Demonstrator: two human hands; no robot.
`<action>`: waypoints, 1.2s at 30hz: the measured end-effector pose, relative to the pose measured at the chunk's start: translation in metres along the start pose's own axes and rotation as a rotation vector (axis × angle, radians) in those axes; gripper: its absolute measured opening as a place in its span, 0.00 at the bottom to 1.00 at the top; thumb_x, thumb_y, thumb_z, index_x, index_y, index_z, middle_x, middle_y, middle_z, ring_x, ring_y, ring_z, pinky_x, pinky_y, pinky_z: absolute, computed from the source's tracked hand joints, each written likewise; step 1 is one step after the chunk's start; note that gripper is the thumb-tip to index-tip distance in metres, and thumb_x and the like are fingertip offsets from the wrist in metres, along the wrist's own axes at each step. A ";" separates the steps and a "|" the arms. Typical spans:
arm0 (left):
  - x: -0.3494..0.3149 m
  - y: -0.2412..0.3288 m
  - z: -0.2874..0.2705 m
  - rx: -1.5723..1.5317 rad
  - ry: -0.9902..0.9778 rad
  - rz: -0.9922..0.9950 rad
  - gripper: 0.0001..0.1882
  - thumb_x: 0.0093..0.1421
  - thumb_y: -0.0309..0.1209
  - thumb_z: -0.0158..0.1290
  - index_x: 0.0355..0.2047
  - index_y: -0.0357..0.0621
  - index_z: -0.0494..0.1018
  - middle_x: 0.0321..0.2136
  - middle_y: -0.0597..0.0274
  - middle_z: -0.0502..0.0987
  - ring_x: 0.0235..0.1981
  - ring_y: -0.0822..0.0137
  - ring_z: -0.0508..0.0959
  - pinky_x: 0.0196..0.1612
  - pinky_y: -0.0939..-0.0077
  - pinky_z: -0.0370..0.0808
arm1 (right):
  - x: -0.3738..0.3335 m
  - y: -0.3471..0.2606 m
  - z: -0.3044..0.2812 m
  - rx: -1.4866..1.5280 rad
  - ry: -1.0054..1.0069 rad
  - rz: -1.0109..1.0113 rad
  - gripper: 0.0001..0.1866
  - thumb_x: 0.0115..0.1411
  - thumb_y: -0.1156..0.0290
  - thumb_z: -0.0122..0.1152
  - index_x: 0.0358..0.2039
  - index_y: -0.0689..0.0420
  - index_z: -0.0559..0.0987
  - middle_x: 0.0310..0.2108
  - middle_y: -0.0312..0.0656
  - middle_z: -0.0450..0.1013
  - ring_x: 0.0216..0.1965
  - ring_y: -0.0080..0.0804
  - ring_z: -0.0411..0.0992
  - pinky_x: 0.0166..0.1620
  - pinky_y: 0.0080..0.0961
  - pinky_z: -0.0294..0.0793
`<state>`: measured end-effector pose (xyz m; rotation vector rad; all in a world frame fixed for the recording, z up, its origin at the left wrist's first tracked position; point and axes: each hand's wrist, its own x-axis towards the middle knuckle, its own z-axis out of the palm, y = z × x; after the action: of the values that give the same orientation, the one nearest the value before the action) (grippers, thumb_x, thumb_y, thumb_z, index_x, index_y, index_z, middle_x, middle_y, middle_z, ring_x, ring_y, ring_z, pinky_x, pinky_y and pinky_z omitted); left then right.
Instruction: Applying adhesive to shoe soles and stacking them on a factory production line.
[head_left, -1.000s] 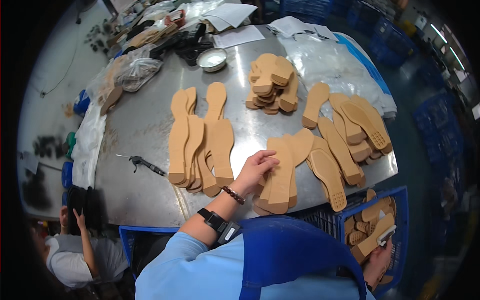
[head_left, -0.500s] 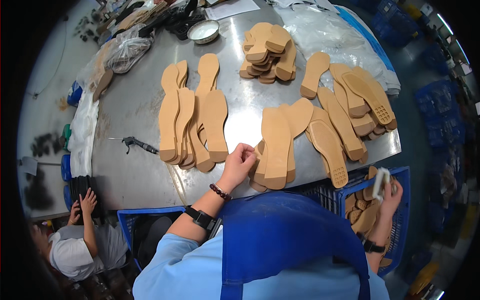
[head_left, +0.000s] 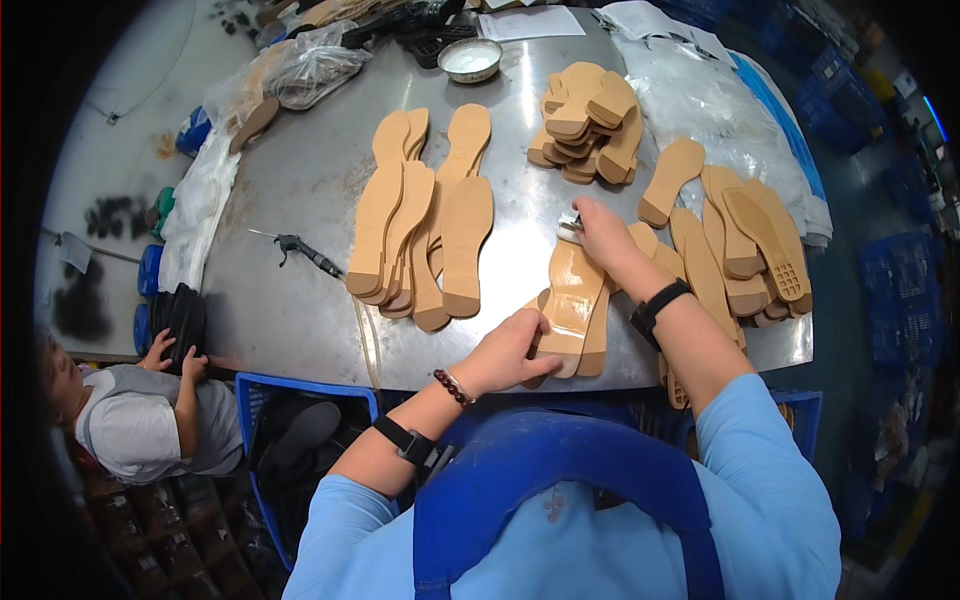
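Note:
Tan shoe soles lie in a small stack near the table's front edge, before me. The top shoe sole (head_left: pixel 574 295) has a wet, glossy film over its middle and toe part. My left hand (head_left: pixel 522 345) is closed on its heel end, fingers against the left edge. My right hand (head_left: pixel 603 238) grips a small white brush (head_left: pixel 570 228) at the toe end of the same sole. The brush's working end is partly hidden by the hand.
More soles lie in groups at left (head_left: pixel 392 230), at the back (head_left: pixel 588 115) and at right (head_left: pixel 745 240). A white bowl (head_left: pixel 470 62), a black air gun (head_left: pixel 305 254) and plastic sheeting (head_left: pixel 690 100) share the metal table (head_left: pixel 290 190). A co-worker (head_left: pixel 150 415) handles black pieces at left.
My right hand has swung from above the blue crate at right onto the sole stack with the brush. The top sole has turned glossy. My left hand has shifted to its heel; the view has shifted.

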<state>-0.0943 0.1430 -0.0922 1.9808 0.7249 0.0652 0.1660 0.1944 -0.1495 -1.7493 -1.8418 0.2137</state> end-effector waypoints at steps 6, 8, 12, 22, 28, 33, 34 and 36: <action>0.010 0.028 0.039 0.453 0.146 0.068 0.43 0.44 0.50 0.66 0.53 0.37 0.63 0.44 0.43 0.66 0.46 0.48 0.66 0.51 0.56 0.67 | 0.016 -0.008 -0.003 -0.002 -0.012 0.234 0.09 0.57 0.79 0.48 0.39 0.62 0.70 0.38 0.54 0.72 0.41 0.53 0.71 0.45 0.43 0.71; 0.005 0.021 0.041 0.488 0.159 0.038 0.43 0.43 0.50 0.66 0.54 0.39 0.63 0.45 0.43 0.65 0.46 0.47 0.66 0.51 0.55 0.67 | 0.003 -0.048 -0.013 0.002 -0.052 0.054 0.09 0.58 0.79 0.46 0.39 0.63 0.70 0.38 0.54 0.72 0.40 0.53 0.71 0.45 0.43 0.71; 0.016 0.025 0.037 0.460 0.118 -0.027 0.41 0.43 0.43 0.66 0.56 0.44 0.62 0.50 0.40 0.63 0.50 0.43 0.65 0.55 0.55 0.65 | -0.029 -0.054 0.000 0.050 -0.144 -0.230 0.10 0.56 0.77 0.49 0.39 0.63 0.71 0.37 0.54 0.72 0.40 0.53 0.71 0.44 0.41 0.71; -0.023 -0.034 -0.023 -1.661 0.129 0.038 0.47 0.46 0.18 0.46 0.68 0.53 0.46 0.58 0.40 0.64 0.56 0.54 0.69 0.61 0.61 0.65 | -0.054 -0.032 -0.059 0.330 0.082 0.338 0.19 0.52 0.73 0.63 0.44 0.60 0.71 0.36 0.53 0.73 0.39 0.50 0.73 0.42 0.37 0.73; -0.014 -0.023 -0.015 -1.327 0.258 -0.040 0.50 0.41 0.21 0.47 0.68 0.55 0.47 0.56 0.46 0.63 0.52 0.57 0.70 0.56 0.67 0.69 | -0.083 -0.053 -0.010 0.184 -0.031 -0.158 0.18 0.47 0.81 0.57 0.41 0.60 0.71 0.31 0.50 0.69 0.35 0.52 0.70 0.42 0.42 0.71; 0.016 -0.005 0.006 -0.868 0.236 -0.233 0.50 0.44 0.21 0.47 0.68 0.54 0.42 0.51 0.53 0.65 0.49 0.63 0.69 0.50 0.75 0.69 | -0.003 0.019 -0.008 0.085 -0.034 0.111 0.10 0.52 0.80 0.53 0.36 0.61 0.69 0.34 0.55 0.72 0.39 0.57 0.70 0.42 0.45 0.71; 0.025 0.001 0.013 -0.731 0.168 -0.257 0.49 0.45 0.22 0.49 0.68 0.51 0.43 0.53 0.50 0.62 0.50 0.58 0.68 0.49 0.70 0.70 | 0.004 0.030 -0.003 0.021 -0.017 0.133 0.08 0.53 0.80 0.52 0.36 0.62 0.68 0.34 0.55 0.72 0.40 0.57 0.70 0.42 0.45 0.71; 0.036 0.002 0.034 -0.210 0.184 -0.250 0.50 0.46 0.26 0.56 0.68 0.47 0.43 0.54 0.45 0.60 0.52 0.50 0.67 0.50 0.59 0.70 | 0.011 0.035 -0.002 -0.041 0.003 0.137 0.07 0.54 0.80 0.51 0.35 0.62 0.68 0.35 0.56 0.72 0.40 0.58 0.70 0.41 0.45 0.71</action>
<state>-0.0523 0.1345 -0.1168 1.6868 1.0372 0.1690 0.1973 0.2091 -0.1616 -1.9051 -1.7368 0.2290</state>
